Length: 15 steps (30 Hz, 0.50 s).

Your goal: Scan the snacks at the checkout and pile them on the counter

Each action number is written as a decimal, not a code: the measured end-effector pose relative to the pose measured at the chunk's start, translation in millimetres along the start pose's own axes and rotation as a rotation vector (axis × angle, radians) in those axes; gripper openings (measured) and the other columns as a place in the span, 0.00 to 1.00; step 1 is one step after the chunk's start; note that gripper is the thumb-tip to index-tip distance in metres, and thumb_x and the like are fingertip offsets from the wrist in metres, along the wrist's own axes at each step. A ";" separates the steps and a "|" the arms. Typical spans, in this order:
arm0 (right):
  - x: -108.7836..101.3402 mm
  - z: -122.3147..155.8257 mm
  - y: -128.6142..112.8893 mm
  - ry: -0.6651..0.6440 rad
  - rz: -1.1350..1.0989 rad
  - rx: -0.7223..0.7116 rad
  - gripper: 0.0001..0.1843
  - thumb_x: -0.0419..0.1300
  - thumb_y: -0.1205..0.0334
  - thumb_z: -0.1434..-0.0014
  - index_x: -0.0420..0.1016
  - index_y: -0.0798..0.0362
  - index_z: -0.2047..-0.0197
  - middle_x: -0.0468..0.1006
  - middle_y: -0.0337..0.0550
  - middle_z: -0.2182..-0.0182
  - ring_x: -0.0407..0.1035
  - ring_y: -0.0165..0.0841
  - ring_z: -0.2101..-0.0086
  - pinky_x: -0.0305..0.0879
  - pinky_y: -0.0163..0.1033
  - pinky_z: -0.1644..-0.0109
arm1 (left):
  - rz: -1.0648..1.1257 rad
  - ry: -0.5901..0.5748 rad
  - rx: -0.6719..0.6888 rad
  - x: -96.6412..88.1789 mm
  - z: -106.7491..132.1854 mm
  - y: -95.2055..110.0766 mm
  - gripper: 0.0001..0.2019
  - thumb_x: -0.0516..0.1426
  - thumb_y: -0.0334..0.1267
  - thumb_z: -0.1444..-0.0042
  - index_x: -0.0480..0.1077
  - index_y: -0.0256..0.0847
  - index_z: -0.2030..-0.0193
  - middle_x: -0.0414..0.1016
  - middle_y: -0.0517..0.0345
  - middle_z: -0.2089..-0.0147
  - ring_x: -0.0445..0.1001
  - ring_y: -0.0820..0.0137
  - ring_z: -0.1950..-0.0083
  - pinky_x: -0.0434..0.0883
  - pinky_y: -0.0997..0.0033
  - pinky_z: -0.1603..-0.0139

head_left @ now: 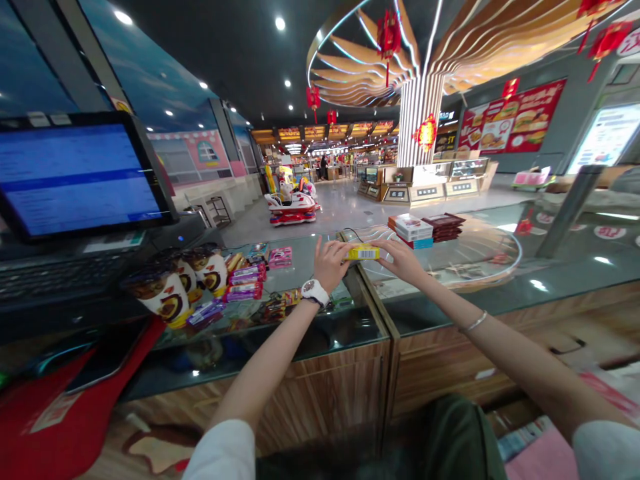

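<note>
A small yellow box (pixel 363 253) with a barcode on its near side is held up above the glass counter, close to the seam between two cases. My left hand (pixel 331 261), with a white watch on the wrist, grips its left end. The fingers of my right hand (pixel 403 262) close on its right end. To the right of my hands lie a stack of white, orange and blue boxes (pixel 411 228) and a pile of dark red packets (pixel 443 227). Left of my left hand are purple-wrapped bars (pixel 245 283) and a pink packet (pixel 281 257).
Cups with dark tops (pixel 167 293) stand on the counter at left, before a monitor (pixel 83 177) and keyboard (pixel 45 277). A dark phone (pixel 107 357) lies on something red. Wooden drawers (pixel 450 360) front the counter. Beyond stands a kiddie ride (pixel 291 202).
</note>
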State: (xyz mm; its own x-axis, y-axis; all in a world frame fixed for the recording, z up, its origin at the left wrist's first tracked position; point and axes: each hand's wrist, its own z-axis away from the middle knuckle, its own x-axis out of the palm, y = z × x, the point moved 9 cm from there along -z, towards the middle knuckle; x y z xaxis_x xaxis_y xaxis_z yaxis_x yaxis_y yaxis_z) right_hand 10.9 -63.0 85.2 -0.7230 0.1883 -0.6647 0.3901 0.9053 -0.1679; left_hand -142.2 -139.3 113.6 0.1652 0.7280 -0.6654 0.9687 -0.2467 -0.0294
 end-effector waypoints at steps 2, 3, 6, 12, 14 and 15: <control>-12.3 12.6 7.7 0.024 0.089 -0.008 0.20 0.55 0.59 0.35 0.70 0.49 0.40 0.77 0.49 0.43 0.69 0.42 0.43 0.56 0.55 0.32 | 0.018 -0.012 0.034 9.0 -7.7 14.0 0.16 0.59 0.35 0.40 0.74 0.49 0.46 0.79 0.56 0.47 0.71 0.60 0.42 0.45 0.42 0.23; -18.3 18.6 11.4 0.039 0.137 -0.014 0.20 0.56 0.59 0.34 0.71 0.50 0.41 0.78 0.49 0.44 0.70 0.42 0.43 0.55 0.55 0.32 | 0.024 -0.019 0.049 13.8 -11.5 20.6 0.16 0.59 0.35 0.40 0.74 0.49 0.45 0.79 0.56 0.47 0.71 0.60 0.42 0.46 0.43 0.24; -33.7 34.5 20.4 0.091 0.279 -0.050 0.18 0.57 0.57 0.34 0.73 0.50 0.44 0.80 0.48 0.48 0.71 0.42 0.45 0.53 0.55 0.32 | 0.030 -0.043 0.075 29.3 -22.1 37.9 0.17 0.58 0.33 0.40 0.73 0.49 0.44 0.78 0.56 0.45 0.71 0.61 0.41 0.47 0.43 0.24; -46.8 47.9 31.8 0.126 0.536 -0.114 0.14 0.58 0.60 0.36 0.76 0.50 0.47 0.83 0.46 0.56 0.73 0.40 0.54 0.50 0.56 0.30 | 0.029 -0.140 0.042 68.8 -40.6 64.6 0.22 0.55 0.32 0.39 0.68 0.48 0.38 0.71 0.56 0.36 0.64 0.60 0.33 0.46 0.43 0.24; -45.1 45.9 37.7 0.091 0.613 -0.101 0.14 0.59 0.62 0.37 0.77 0.50 0.48 0.82 0.46 0.57 0.72 0.40 0.55 0.48 0.57 0.30 | 0.025 -0.176 -0.014 83.4 -45.4 68.7 0.24 0.54 0.31 0.39 0.66 0.46 0.36 0.67 0.53 0.32 0.61 0.58 0.31 0.45 0.42 0.24; -43.2 44.0 41.4 0.068 0.648 -0.090 0.14 0.59 0.63 0.37 0.77 0.49 0.48 0.82 0.47 0.57 0.71 0.40 0.55 0.47 0.57 0.30 | 0.028 -0.196 -0.046 90.9 -47.4 70.0 0.25 0.54 0.31 0.39 0.65 0.45 0.34 0.66 0.53 0.31 0.60 0.57 0.30 0.45 0.42 0.24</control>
State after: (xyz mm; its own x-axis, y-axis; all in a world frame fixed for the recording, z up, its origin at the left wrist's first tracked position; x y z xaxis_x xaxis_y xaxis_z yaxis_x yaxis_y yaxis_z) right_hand 83.3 -50.4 75.0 -0.3928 0.7271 -0.5631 0.7117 0.6281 0.3146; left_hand -50.6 -60.1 86.4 0.1573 0.5814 -0.7983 0.9723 -0.2326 0.0223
